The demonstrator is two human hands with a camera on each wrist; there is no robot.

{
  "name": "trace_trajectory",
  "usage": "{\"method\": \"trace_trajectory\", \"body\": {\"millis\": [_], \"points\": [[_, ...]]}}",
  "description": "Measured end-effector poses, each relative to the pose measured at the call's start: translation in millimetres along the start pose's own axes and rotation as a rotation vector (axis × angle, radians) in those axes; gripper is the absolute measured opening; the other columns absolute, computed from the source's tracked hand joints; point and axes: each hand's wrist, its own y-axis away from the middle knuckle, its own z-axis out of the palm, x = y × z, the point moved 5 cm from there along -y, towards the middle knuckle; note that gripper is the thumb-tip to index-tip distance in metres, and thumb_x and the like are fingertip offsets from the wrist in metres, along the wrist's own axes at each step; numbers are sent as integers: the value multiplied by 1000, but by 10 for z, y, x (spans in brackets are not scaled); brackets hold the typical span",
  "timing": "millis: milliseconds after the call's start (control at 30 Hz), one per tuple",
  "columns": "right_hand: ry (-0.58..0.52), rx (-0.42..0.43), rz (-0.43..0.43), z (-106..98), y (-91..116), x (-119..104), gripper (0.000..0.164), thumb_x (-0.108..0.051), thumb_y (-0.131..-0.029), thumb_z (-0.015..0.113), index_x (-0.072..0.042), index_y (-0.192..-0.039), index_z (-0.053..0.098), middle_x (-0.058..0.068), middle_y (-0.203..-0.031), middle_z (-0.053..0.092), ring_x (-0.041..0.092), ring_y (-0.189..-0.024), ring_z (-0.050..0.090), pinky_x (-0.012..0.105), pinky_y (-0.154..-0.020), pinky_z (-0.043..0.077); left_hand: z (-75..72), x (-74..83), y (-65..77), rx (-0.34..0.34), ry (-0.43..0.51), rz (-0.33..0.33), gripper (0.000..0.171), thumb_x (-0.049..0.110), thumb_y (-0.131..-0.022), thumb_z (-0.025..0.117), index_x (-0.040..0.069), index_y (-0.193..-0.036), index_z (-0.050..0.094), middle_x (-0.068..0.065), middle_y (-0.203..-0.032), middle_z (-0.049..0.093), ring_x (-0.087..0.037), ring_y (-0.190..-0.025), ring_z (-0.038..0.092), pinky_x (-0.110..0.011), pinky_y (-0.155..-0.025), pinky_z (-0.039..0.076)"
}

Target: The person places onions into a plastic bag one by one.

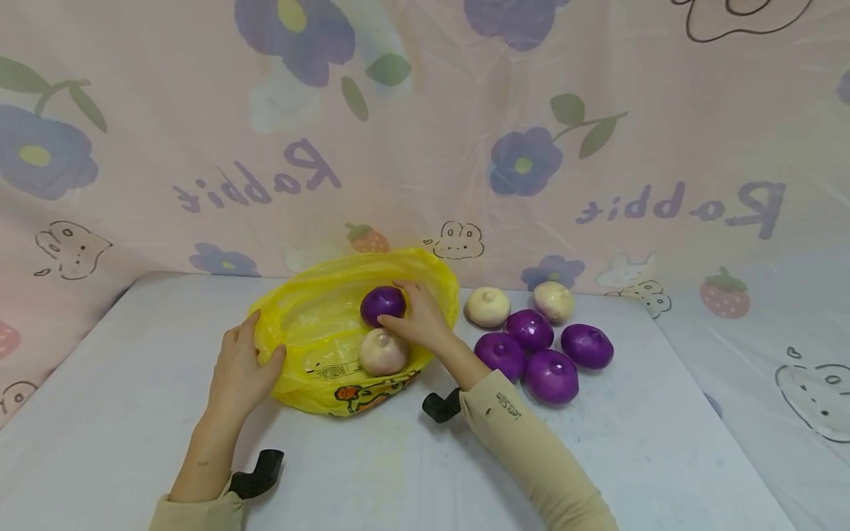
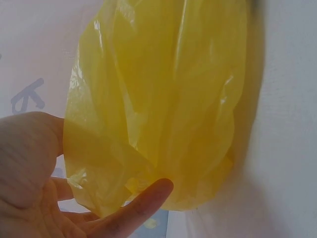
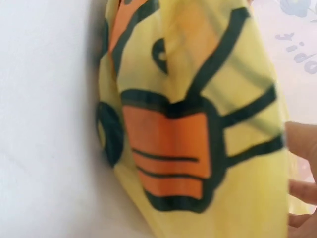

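A yellow plastic bag (image 1: 299,383) lies on its side with its mouth wide apart. My left hand (image 1: 240,369) holds its left rim; in the left wrist view the thumb (image 2: 148,201) lies in front of the film and the fingers behind. Inside the bag's mouth, my right hand (image 1: 421,317) grips a purple onion (image 1: 383,305) between thumb and fingers. Just below that onion, a whitish onion (image 1: 384,352) rests in the bag. The right wrist view shows mostly the bag's printed side (image 3: 168,148), which hides the held onion; only part of the right hand (image 3: 303,173) appears there.
Right of the bag, several purple onions (image 1: 551,377) and two whitish onions (image 1: 488,307) sit in a group on the white table (image 1: 358,472). A patterned curtain (image 1: 412,147) hangs behind the table. A black wrist mount (image 1: 257,474) sticks out from the left sleeve.
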Motion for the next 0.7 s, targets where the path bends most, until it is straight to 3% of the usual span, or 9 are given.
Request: {"method": "trace_trajectory", "body": {"millis": [200,500,700], "points": [[-36,38,-34,-111,60,-71,64,-26,-85,71,-7,-140,45,17,-140,46,33,-127,45,45,-107,38,0,1,0,0,0,1,69,18,-93,51,-9,-147,20,-41,-139,27,-51,-108,50,-59,-84,45],[-205,244,-196,-375,150,-99,55,-15,-84,72,0,-133,52,16,-135,54,37,-125,50,45,-102,44,2,15,5,6,5,7,68,17,-93,51,-10,-147,20,-41,-139,27,-51,-108,50,-59,-85,44],[-197,299,-240,-491,211,-101,53,-17,-84,73,-2,-131,54,15,-131,56,33,-121,53,39,-99,47,11,13,3,3,2,4,68,18,-93,51,-10,-147,20,-41,-139,27,-50,-107,50,-59,-85,44]]}}
